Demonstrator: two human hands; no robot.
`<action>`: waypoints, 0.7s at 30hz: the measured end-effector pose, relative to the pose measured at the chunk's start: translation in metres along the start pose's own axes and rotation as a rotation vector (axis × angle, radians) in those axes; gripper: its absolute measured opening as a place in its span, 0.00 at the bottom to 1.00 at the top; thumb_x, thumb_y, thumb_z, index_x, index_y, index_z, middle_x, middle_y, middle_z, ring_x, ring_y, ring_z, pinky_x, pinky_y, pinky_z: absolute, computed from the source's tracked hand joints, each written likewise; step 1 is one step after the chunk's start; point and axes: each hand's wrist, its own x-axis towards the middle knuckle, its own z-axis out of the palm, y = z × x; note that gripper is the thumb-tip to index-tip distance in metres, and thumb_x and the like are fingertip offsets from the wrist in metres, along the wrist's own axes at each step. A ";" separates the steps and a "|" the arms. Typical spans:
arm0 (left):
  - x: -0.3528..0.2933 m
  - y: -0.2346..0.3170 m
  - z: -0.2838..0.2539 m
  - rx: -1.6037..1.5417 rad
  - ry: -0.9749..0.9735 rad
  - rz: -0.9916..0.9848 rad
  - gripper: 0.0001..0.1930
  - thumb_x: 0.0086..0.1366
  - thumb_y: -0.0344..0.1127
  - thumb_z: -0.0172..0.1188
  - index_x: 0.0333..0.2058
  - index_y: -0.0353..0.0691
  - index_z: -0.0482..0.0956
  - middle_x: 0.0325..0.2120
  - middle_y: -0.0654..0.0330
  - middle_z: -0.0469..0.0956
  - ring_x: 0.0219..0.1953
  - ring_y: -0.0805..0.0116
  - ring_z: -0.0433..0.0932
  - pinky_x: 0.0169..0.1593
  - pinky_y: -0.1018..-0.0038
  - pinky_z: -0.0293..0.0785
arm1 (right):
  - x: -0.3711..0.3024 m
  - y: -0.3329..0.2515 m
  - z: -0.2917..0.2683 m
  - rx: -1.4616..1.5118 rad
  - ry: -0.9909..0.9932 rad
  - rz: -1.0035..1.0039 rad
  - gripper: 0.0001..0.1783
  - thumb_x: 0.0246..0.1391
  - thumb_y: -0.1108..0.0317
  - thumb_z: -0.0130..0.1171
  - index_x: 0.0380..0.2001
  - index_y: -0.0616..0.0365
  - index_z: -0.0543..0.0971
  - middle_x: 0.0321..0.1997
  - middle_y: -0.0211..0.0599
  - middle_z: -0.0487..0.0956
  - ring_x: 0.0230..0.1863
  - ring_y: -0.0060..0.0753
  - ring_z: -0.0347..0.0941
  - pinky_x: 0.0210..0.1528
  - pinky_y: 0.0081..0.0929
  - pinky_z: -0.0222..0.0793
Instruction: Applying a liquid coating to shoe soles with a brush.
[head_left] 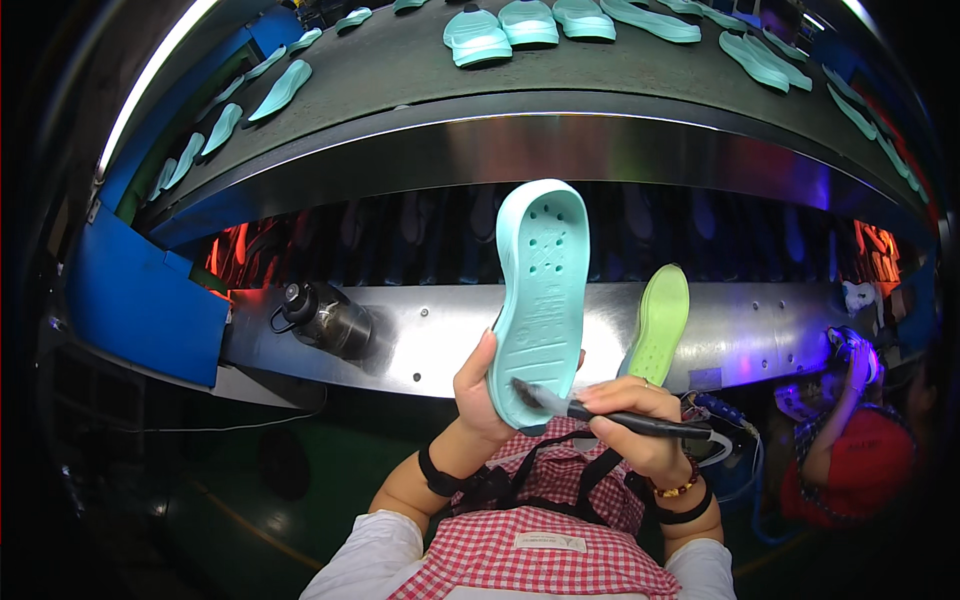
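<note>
A turquoise shoe sole is held upright, its hollow inner side with small holes and ridges facing me. My left hand grips its lower left edge, the thumb along the side. In my right hand is a brush with a thick black handle and a pale cord or tube at its back end. The dark bristles touch the inside of the sole near its lower end. A green sole lies on the metal ledge, beyond my right hand.
A dark bottle lies on the ledge at left. Behind it, a dark conveyor belt carries several turquoise soles. Orange glows show at both ends below the belt. At right, a person in red works at the ledge.
</note>
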 end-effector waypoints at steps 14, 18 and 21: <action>0.009 0.006 -0.008 0.282 0.063 0.015 0.35 0.57 0.58 0.43 0.56 0.37 0.56 0.49 0.45 0.65 0.48 0.49 0.69 0.53 0.57 0.65 | 0.022 -0.010 -0.018 -0.068 -0.243 -0.138 0.10 0.37 0.79 0.61 0.29 0.64 0.78 0.33 0.43 0.79 0.39 0.38 0.76 0.43 0.27 0.71; 0.014 0.014 -0.004 0.096 -0.012 -0.065 0.34 0.59 0.58 0.39 0.56 0.36 0.56 0.51 0.45 0.63 0.49 0.47 0.68 0.53 0.56 0.65 | 0.018 -0.014 -0.010 -0.059 -0.312 -0.123 0.10 0.39 0.79 0.61 0.30 0.64 0.78 0.34 0.43 0.78 0.40 0.38 0.75 0.44 0.28 0.71; 0.014 0.017 -0.006 -0.168 -0.044 -0.206 0.34 0.60 0.56 0.37 0.56 0.36 0.56 0.52 0.44 0.62 0.50 0.47 0.67 0.53 0.55 0.64 | 0.012 -0.016 -0.012 0.061 -0.476 -0.096 0.10 0.40 0.77 0.62 0.31 0.63 0.78 0.36 0.44 0.78 0.41 0.38 0.75 0.45 0.28 0.70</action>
